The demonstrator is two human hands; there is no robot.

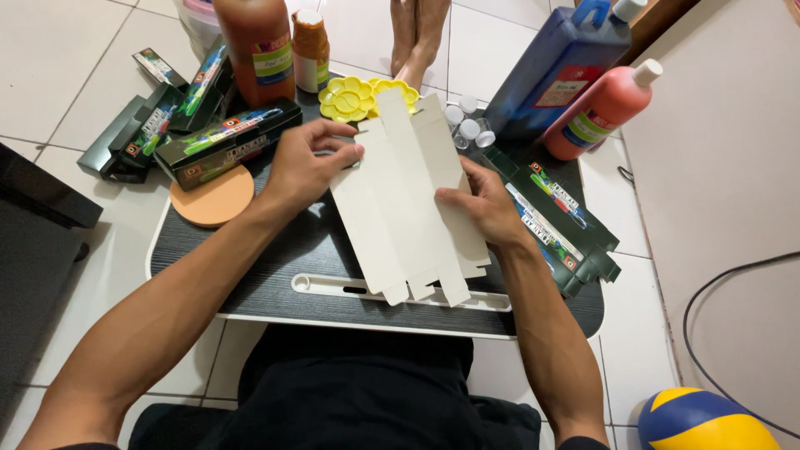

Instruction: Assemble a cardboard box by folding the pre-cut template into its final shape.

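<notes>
Tray (250, 275): bottles (604, 108) (paint), carton (408, 208).

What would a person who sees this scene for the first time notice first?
First comes the flat white cardboard sheet, an unfolded box held by the left hand and the right hand over the dark lap table. Behind it stand big paint bottles, orange, blue and red, with a yellow flower-shaped palette between them. Dark green boxes lie on both sides.
</notes>
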